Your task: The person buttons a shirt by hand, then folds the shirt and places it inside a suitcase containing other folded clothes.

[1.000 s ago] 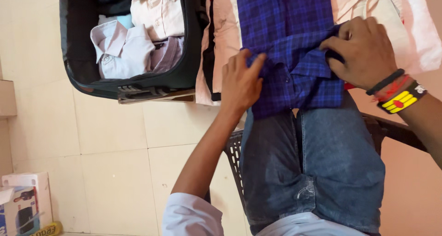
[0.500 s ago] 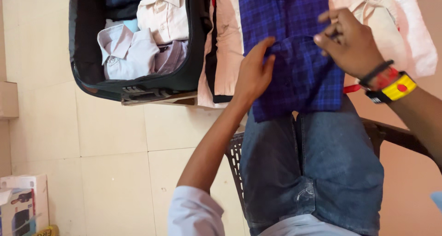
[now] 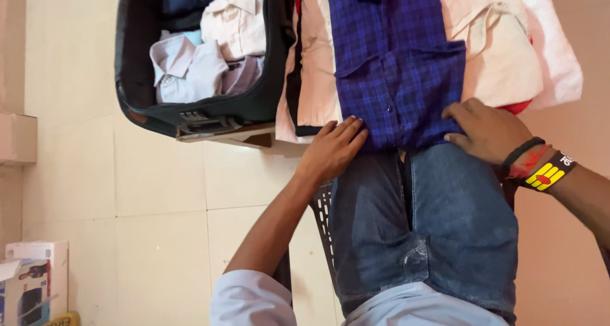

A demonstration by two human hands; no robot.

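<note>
A blue checked shirt [image 3: 394, 65] lies flat, collar end away from me, over a pile of pale pink and cream clothes [image 3: 502, 53] and onto my knees in blue jeans [image 3: 432, 218]. My left hand [image 3: 332, 149] is at the shirt's near left corner, fingers stretched over the hem and thumb hidden under it. My right hand [image 3: 486, 132], with black, red and yellow wristbands, curls its fingers around the near right corner. The shirt's folded-in sleeve lies across its middle.
An open black suitcase [image 3: 190, 113] with folded light shirts [image 3: 190, 65] inside lies on the tiled floor at the left. I sit on a dark lattice chair [image 3: 323, 211]. A cardboard box [image 3: 35, 281] stands at the lower left, another box edge [image 3: 16, 138] at the far left.
Both hands let go of the folded sleeve in the shirt's middle and moved toward me to the shirt's near hem. The sleeve now lies flat across the shirt.
</note>
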